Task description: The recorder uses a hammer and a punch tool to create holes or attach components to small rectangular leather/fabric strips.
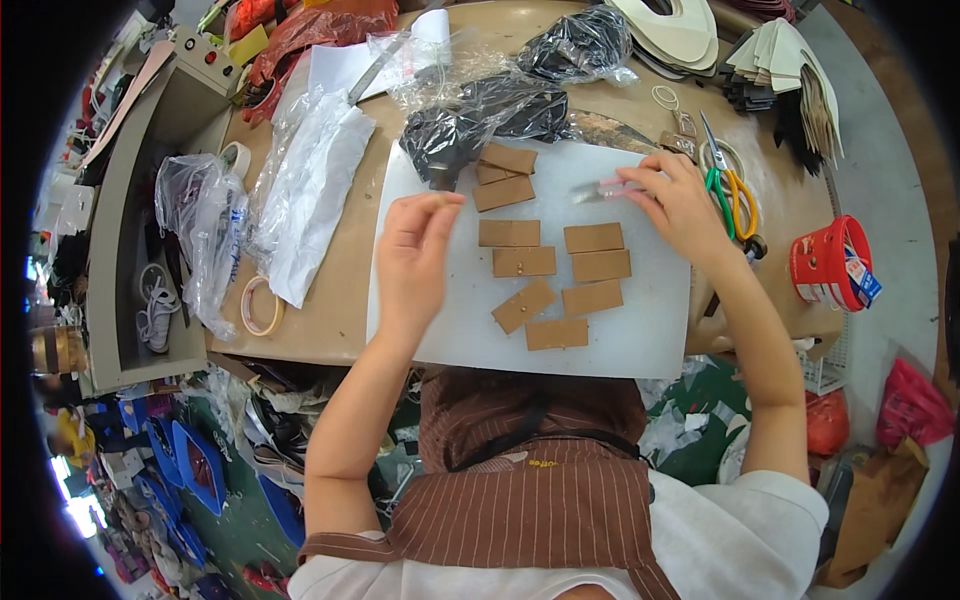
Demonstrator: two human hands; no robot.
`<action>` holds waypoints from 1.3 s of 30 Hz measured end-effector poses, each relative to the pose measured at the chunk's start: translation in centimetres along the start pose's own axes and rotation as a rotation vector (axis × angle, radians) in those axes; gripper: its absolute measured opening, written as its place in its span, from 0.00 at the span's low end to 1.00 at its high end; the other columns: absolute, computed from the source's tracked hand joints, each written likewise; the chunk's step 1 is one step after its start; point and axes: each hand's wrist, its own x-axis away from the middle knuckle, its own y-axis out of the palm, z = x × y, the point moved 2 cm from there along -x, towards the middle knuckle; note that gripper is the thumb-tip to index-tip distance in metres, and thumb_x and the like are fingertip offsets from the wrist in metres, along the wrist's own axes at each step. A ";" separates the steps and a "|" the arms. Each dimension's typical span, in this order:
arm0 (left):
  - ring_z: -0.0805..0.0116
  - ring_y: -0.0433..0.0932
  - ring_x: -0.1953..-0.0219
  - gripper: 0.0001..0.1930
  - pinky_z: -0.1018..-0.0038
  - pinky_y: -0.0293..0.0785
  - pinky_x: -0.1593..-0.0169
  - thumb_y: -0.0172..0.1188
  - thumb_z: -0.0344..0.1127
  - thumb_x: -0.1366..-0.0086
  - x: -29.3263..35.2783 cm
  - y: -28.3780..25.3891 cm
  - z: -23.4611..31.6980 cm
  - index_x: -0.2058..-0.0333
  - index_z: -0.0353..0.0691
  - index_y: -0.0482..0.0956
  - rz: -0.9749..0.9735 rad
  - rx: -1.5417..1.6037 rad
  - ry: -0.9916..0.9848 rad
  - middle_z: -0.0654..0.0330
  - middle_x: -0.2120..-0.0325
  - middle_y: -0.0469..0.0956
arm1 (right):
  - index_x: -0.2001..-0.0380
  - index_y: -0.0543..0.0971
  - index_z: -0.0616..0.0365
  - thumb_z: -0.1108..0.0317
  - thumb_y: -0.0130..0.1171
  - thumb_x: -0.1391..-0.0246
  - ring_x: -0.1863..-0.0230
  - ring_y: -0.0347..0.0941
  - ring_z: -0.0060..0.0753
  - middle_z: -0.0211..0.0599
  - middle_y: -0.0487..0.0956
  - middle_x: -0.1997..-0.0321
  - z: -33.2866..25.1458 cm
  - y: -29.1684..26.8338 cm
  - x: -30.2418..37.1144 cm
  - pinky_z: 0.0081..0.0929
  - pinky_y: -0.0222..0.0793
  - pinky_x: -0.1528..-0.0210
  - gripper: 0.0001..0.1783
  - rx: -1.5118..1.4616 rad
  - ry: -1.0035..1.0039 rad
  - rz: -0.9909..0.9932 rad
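My left hand (415,250) is closed in a pinch over the left part of a white board (640,330). Whatever its fingertips hold, if anything, is too small to make out. On the right, my right hand (678,208) grips a small pink-handled tool (607,188), whose pale far end is smeared by motion. Between and below the hands, several brown rectangular pieces (556,334) lie on the board, in pairs, singly and in a small overlapping pile (504,192). Tiny light dots show on some of them.
Black material in clear plastic (485,115) lies behind the board. Scissors (733,190) with green and orange handles and a red tub (828,262) stand right. Left are tape (262,308), crumpled white sheeting (318,190) and a grey cabinet (140,330).
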 end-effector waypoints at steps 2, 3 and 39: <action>0.70 0.78 0.56 0.09 0.72 0.74 0.52 0.56 0.32 0.33 -0.2 -1.3 0.4 0.57 0.35 0.76 0.006 0.271 -0.140 0.61 0.64 0.79 | 0.54 0.79 0.55 0.69 0.64 0.51 0.51 0.68 0.43 0.38 0.74 0.57 1.6 0.6 0.1 0.35 0.63 0.47 0.19 -0.081 0.257 -0.081; 0.73 0.78 0.58 0.09 0.76 0.76 0.55 0.56 0.32 0.32 0.0 -1.7 0.7 0.57 0.35 0.76 0.027 0.541 -0.288 0.62 0.65 0.78 | 0.54 0.79 0.55 0.69 0.64 0.51 0.51 0.68 0.43 0.38 0.74 0.57 1.5 0.6 0.2 0.35 0.63 0.47 0.19 -0.082 0.254 -0.081; 0.74 0.79 0.68 0.06 0.78 0.80 0.65 0.54 0.29 0.32 -1.1 10.5 2.5 0.67 0.31 0.73 -0.338 0.076 -0.022 0.59 0.70 0.80 | 0.63 0.73 0.59 0.56 0.43 0.33 0.88 0.56 0.11 0.21 0.68 0.81 -2.1 -18.9 2.2 0.11 0.53 0.86 0.17 -0.839 0.491 0.266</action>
